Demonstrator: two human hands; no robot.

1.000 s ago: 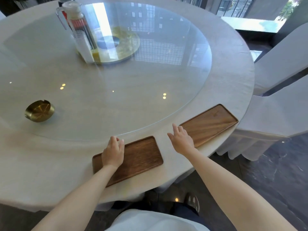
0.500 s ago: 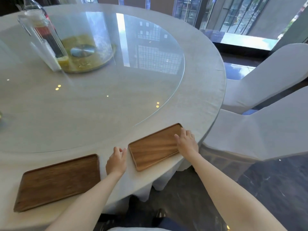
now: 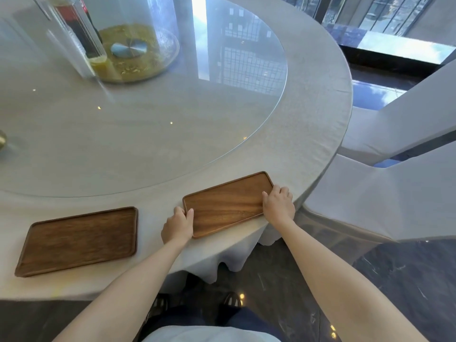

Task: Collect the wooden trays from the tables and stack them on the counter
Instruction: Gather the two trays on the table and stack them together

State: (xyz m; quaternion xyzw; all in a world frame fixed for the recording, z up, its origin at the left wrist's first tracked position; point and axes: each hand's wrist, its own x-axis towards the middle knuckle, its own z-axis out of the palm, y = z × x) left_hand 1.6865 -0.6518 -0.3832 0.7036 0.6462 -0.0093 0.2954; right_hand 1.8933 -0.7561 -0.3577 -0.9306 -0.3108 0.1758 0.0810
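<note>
L hand (image 3: 178, 224) curled on near-left end of the lighter tray (image 3: 228, 204), thumb over rim; R hand (image 3: 278, 205) clasps its right end; tray flat at table (image 3: 318, 114) edge; darker tray (image 3: 79, 240) lies apart to left, untouched.

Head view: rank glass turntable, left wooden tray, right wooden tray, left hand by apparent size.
1. glass turntable, by far the largest.
2. left wooden tray and right wooden tray: left looks bigger, but it is nearer the camera, so unranked.
3. left hand.
</note>
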